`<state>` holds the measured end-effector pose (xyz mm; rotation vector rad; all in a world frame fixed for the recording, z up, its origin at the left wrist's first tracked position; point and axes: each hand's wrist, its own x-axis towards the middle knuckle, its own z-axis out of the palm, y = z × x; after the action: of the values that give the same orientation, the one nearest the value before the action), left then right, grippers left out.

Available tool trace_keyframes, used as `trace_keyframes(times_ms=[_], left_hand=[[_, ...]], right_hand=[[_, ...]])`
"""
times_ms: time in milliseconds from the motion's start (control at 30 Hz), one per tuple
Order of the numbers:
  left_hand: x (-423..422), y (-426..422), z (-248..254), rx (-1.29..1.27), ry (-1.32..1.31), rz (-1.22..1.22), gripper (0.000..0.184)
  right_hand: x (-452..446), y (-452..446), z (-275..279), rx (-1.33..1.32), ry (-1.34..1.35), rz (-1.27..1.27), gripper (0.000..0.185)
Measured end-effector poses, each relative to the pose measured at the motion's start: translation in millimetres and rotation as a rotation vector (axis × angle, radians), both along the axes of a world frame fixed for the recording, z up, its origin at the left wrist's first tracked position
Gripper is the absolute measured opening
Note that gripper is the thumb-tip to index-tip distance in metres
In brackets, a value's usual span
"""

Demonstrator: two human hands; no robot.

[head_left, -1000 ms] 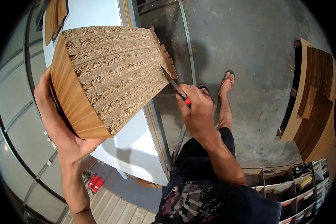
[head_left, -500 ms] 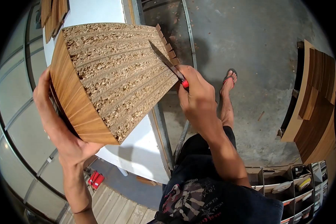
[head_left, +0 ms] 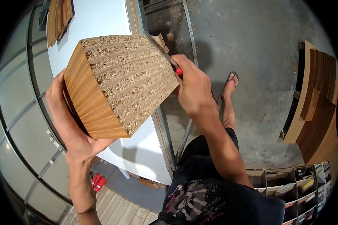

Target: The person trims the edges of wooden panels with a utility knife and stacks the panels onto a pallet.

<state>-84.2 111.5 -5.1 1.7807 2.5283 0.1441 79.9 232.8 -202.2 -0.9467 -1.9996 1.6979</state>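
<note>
My left hand (head_left: 73,137) grips a stack of chipboard strips (head_left: 127,75) from the near left side, thumb underneath and fingers around the edge. Wood-grain laminate covers the stack's left face, while the rough chipboard edges face up. Closed round a knife (head_left: 162,49) with a bit of red at its handle is my right hand (head_left: 195,88). The blade lies along the stack's far right end, beside the brown strip ends (head_left: 163,40) that stick out there. My palm hides most of the handle.
Below the stack is a white tabletop (head_left: 97,17) with a metal-edged side. More wood-grain strips (head_left: 59,20) lie at its far left. Stacked brown boards (head_left: 319,93) stand on the right, above a compartment shelf (head_left: 279,180). A red object (head_left: 98,182) lies low on the left.
The stack has shifted right and tilted a little, with my left hand on it. My right hand has moved slightly up and left, bringing the blade from over the chipboard edges to the stack's end.
</note>
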Motion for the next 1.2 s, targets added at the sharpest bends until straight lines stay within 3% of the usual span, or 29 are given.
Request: trace_keyframes(times_ms=[333,433,533,567,800,933,1000,1033,1100,1200], left_hand=[[1.7,1.8,0.1,0.02,-0.063,0.055,0.129],[0.5,1.2,-1.3,0.046,-0.093,0.037,0.129],[2.6,1.6,-1.2,0.046,-0.089,0.068,0.127],[3.5,1.2,-1.2,0.045,-0.087,0.071,0.126],[0.6,5.6,-1.5,0.086,-0.078,0.025,0.117],[6.8,11.1,5.5,0.013,-0.04,0.018,0.111],[8.2,16.2,15.7,0.002,0.004,-0.003,0.107],[6.8,14.8,13.5,0.028,0.031,-0.017,0.106],[9.6,14.2,15.1,0.068,0.067,-0.023,0.103],[10.3,9.5,19.6,0.106,0.064,0.005,0.106]], right_hand=[[25.9,-9.7,5.9,-0.012,0.073,-0.025,0.027],[-4.9,5.6,0.1,0.02,-0.002,-0.029,0.028],[-31.3,24.0,-2.6,0.026,0.107,-0.016,0.028],[-38.3,26.3,-8.2,0.111,0.109,-0.029,0.018],[6.3,-10.8,-8.7,0.07,0.144,-0.11,0.029],[-41.6,31.9,-28.1,0.282,-0.128,0.018,0.028],[-51.1,43.2,-35.4,0.205,-0.06,-0.132,0.028],[-40.7,51.0,-23.3,0.018,-0.116,-0.146,0.03],[-1.6,54.0,-12.4,0.068,-0.036,-0.31,0.036],[86.4,59.2,18.9,0.062,-0.256,-0.279,0.028]])
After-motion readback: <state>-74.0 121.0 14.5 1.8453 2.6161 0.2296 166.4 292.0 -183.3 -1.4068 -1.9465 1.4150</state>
